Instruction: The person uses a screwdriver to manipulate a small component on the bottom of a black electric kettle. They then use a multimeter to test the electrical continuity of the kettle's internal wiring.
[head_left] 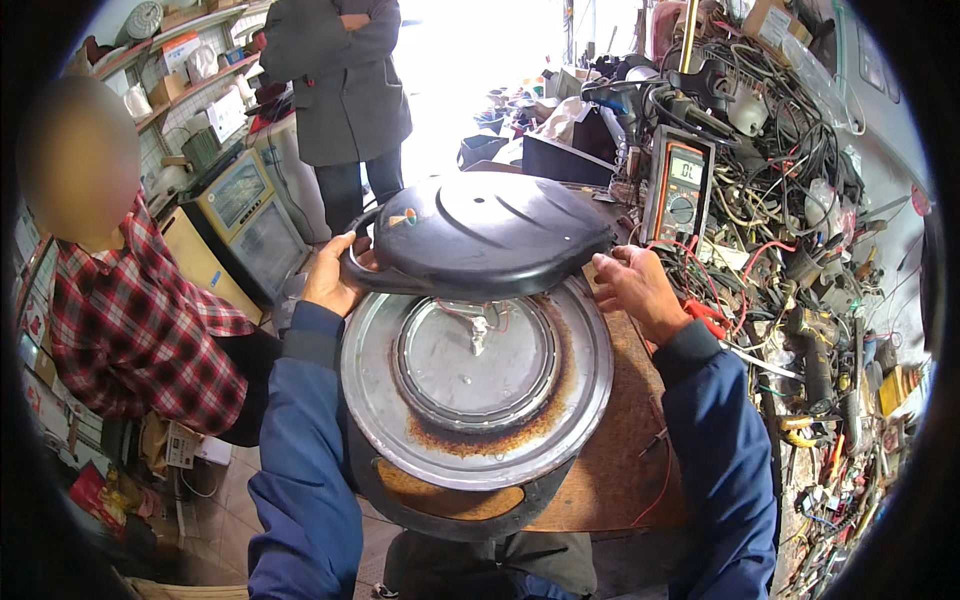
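A black domed plastic cover [490, 232] is held up, tilted, over the far part of a round metal pan [374, 400]. My left hand [335, 278] grips the loop handle at the cover's left end, its fingers partly hidden behind it. My right hand [645, 292] holds the cover's right edge with bent fingers. The pan's underside faces up, with a raised ring in its middle and brown rust around the ring's near and right sides. Thin wires and a small whitish fitting [479, 338] show at its centre. Below the pan lies a black part with a handle loop [440, 518].
The pan rests on a wooden table [625, 440]. An orange-framed multimeter [681, 190] stands at the right, with red leads trailing. Heaped cables and tools [780, 180] fill the right side. One person in a checked shirt [150, 320] stands left, another in a dark coat [350, 95] ahead.
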